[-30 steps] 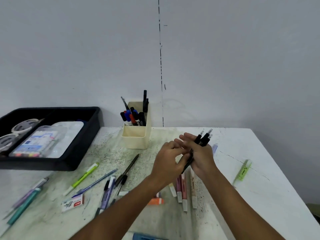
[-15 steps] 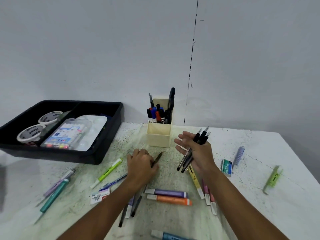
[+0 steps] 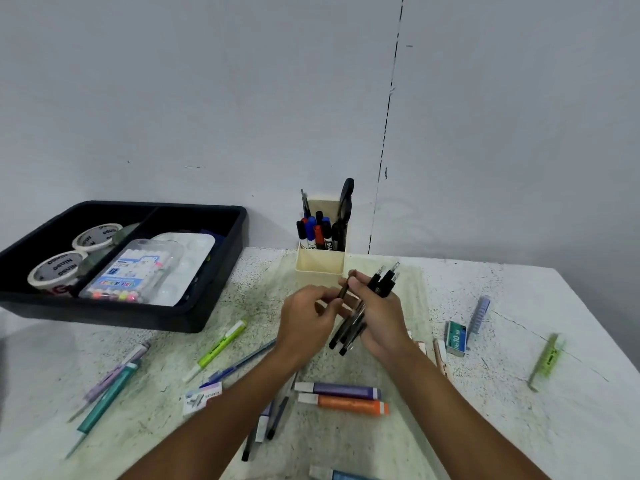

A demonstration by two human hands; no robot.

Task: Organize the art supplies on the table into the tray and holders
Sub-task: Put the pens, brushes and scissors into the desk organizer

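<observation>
My right hand [image 3: 382,323] holds a bundle of black pens [image 3: 363,306] above the table, tips pointing up and away. My left hand [image 3: 306,322] pinches one more dark pen [image 3: 344,289] and brings it against the bundle. Just behind them stands a cream holder [image 3: 320,266] with markers and scissors in it. A black tray [image 3: 194,317] at the left contains tape rolls [image 3: 57,270], a pen pack [image 3: 126,275] and a white palette. Loose on the table lie a green highlighter [image 3: 218,348], a blue pen [image 3: 242,362], purple [image 3: 341,389] and orange [image 3: 346,403] markers.
A teal pen [image 3: 107,400] and a lilac pen [image 3: 117,370] lie at the front left. A staples box [image 3: 456,338], a blue clip strip [image 3: 479,315] and a green highlighter [image 3: 547,362] sit at the right. An eraser [image 3: 202,398] and dark pens [image 3: 273,415] lie between my forearms.
My left hand lifted a dark pen off the table and carried it right to the bundle in my right hand. The view shifted slightly.
</observation>
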